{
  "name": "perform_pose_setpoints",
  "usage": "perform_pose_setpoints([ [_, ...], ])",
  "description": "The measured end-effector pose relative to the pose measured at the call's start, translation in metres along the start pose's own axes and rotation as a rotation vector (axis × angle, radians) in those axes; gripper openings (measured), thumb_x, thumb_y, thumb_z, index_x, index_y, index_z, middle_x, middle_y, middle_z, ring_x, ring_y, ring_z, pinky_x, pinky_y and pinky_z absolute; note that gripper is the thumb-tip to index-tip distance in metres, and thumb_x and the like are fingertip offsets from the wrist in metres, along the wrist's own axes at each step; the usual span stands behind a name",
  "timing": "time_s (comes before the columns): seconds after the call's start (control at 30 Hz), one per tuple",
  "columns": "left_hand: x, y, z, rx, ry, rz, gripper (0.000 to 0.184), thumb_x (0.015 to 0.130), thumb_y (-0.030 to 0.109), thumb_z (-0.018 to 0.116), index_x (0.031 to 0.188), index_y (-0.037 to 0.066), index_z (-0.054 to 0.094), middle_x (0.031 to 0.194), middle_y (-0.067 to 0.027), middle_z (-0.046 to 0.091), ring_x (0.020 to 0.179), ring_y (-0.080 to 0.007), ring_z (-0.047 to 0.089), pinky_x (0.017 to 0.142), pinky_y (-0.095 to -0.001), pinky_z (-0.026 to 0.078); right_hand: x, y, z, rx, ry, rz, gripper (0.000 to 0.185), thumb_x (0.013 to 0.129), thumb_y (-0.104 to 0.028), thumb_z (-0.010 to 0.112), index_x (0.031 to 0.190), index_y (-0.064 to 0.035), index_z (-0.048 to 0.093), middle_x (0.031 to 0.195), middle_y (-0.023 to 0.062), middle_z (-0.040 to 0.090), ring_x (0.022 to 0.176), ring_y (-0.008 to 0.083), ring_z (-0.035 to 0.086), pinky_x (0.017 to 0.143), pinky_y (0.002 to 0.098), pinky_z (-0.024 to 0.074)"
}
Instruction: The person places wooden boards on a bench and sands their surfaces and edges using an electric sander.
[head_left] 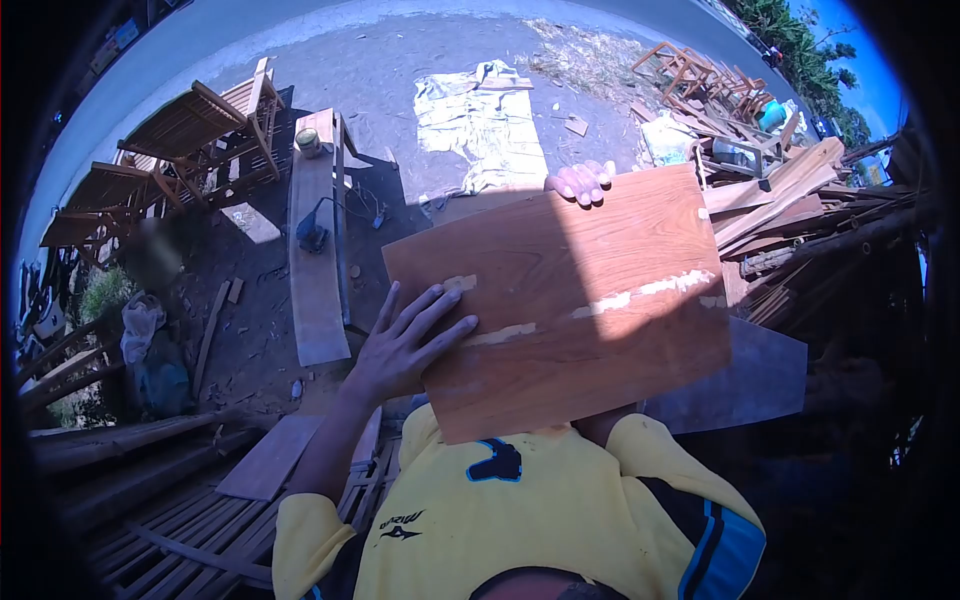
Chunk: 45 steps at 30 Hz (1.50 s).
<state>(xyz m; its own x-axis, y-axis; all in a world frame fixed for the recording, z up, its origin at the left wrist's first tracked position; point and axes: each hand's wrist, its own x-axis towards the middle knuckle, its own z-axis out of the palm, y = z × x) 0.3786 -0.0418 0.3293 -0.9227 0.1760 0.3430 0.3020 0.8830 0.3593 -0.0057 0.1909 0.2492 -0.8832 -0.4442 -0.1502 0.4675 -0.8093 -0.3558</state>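
A wide reddish-brown wooden board (640,240) is held up in front of my chest, with pale, uneven filler-like patches in a line across it. My left hand (410,335) lies on the board's left part, fingers spread flat over the surface. At the far edge, the fingers of my right hand (583,183) curl over the rim, while the right forearm passes out of sight beneath the board. Sunlight falls on the right part of the board; the left part is in shade.
Left of centre stands a long narrow bench (320,270) carrying a blue corded power tool (313,232) and a small can (308,142). Slatted wooden chairs (190,125) are behind it. A white cloth (475,120) lies on the ground ahead; stacked timber (790,195) is at right.
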Motion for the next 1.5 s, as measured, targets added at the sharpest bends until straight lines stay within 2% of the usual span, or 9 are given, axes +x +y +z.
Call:
perform_pose_setpoints([
  [0.37,0.027,-0.003,-0.012,0.16,-0.156,-0.108,0.091,0.08,-0.001,0.079,0.158,0.036,0.052,0.166,-0.0099,0.044,0.157,-0.0327,0.038,0.134,-0.0556,0.024,-0.008,0.003,0.008,0.046,-0.009,0.0,0.078,0.104,-0.073,0.044,0.149,-0.0101,0.056,0.141,0.0074,0.065,0.124,0.0268,0.062,0.107,0.0455,0.0504],
  [0.57,0.124,-0.008,-0.018,0.022,0.118,-0.251,0.059,0.1,0.028,0.069,0.154,0.011,0.053,0.16,-0.0148,0.049,0.15,-0.0365,0.047,0.126,-0.0528,0.035,-0.027,0.0,0.01,0.034,-0.013,0.033,0.079,0.104,-0.074,0.044,0.149,-0.0102,0.056,0.141,0.0073,0.065,0.124,0.0262,0.062,0.107,0.0454,0.0504],
  [0.73,0.226,0.009,0.004,-0.159,-0.151,-0.557,0.059,0.097,0.055,0.073,0.127,0.004,0.072,0.103,-0.0162,0.078,0.101,-0.0386,0.074,0.091,-0.0464,0.055,-0.06,-0.007,0.011,-0.018,-0.006,0.094,0.079,0.104,-0.074,0.044,0.149,-0.0103,0.056,0.141,0.0072,0.065,0.124,0.0258,0.062,0.106,0.0452,0.0505],
  [0.9,0.246,-0.032,0.057,-0.404,0.112,-0.546,0.056,0.103,0.051,0.07,0.082,-0.002,0.069,0.063,-0.006,0.056,0.065,-0.0143,0.054,0.064,-0.0358,0.042,-0.091,-0.031,0.004,-0.041,0.012,0.125,0.08,0.104,-0.074,0.044,0.15,-0.0104,0.055,0.141,0.007,0.065,0.124,0.0253,0.062,0.106,0.0451,0.0505],
  [1.03,0.249,-0.057,0.071,-0.515,0.218,-0.689,0.049,0.111,0.04,0.063,0.091,-0.003,0.075,0.074,0.0058,0.055,0.073,-0.0072,0.044,0.066,-0.0299,0.037,-0.117,-0.042,-0.006,-0.072,0.019,0.148,0.08,0.103,-0.075,0.044,0.15,-0.0105,0.055,0.141,0.007,0.065,0.124,0.0249,0.062,0.106,0.045,0.0506],
  [1.17,0.26,-0.059,0.054,-0.482,0.159,-0.825,0.078,0.108,0.063,0.052,0.127,-0.01,0.072,0.119,-0.0215,0.075,0.108,-0.0275,0.068,0.1,-0.0397,0.05,-0.129,-0.045,-0.029,-0.058,0.036,0.148,0.08,0.103,-0.075,0.044,0.15,-0.0106,0.055,0.141,0.0069,0.065,0.124,0.0246,0.063,0.106,0.0449,0.0506],
  [1.23,0.258,-0.091,0.072,-0.377,0.249,-0.757,0.072,0.113,0.055,0.046,0.118,-0.01,0.076,0.101,-0.0206,0.078,0.09,-0.0236,0.069,0.088,-0.0365,0.052,-0.139,-0.047,-0.023,-0.021,0.169,0.11,0.081,0.103,-0.075,0.045,0.15,-0.0106,0.055,0.142,0.0068,0.065,0.124,0.0244,0.063,0.106,0.0448,0.0506],
  [1.37,0.268,-0.126,0.102,-0.498,0.217,-0.709,0.07,0.113,0.055,0.047,0.127,-0.009,0.071,0.113,-0.0196,0.077,0.099,-0.0246,0.069,0.092,-0.0381,0.052,-0.165,-0.055,0.038,-0.077,0.296,-0.123,0.091,0.108,-0.068,0.044,0.173,-0.01,0.015,0.179,0.0101,0.019,0.166,0.02,0.0,0.133,0.0429,0.0108],
  [1.5,0.278,-0.145,0.12,-0.669,0.237,-0.629,0.075,0.111,0.059,0.048,0.14,-0.008,0.063,0.131,-0.0193,0.072,0.113,-0.0275,0.068,0.1,-0.0385,0.052,-0.181,-0.073,0.054,-0.527,0.193,-0.11,0.076,0.105,-0.046,0.068,0.161,-0.0019,0.043,0.164,0.011,0.048,0.155,0.0197,0.037,0.128,0.0413,0.029],
])
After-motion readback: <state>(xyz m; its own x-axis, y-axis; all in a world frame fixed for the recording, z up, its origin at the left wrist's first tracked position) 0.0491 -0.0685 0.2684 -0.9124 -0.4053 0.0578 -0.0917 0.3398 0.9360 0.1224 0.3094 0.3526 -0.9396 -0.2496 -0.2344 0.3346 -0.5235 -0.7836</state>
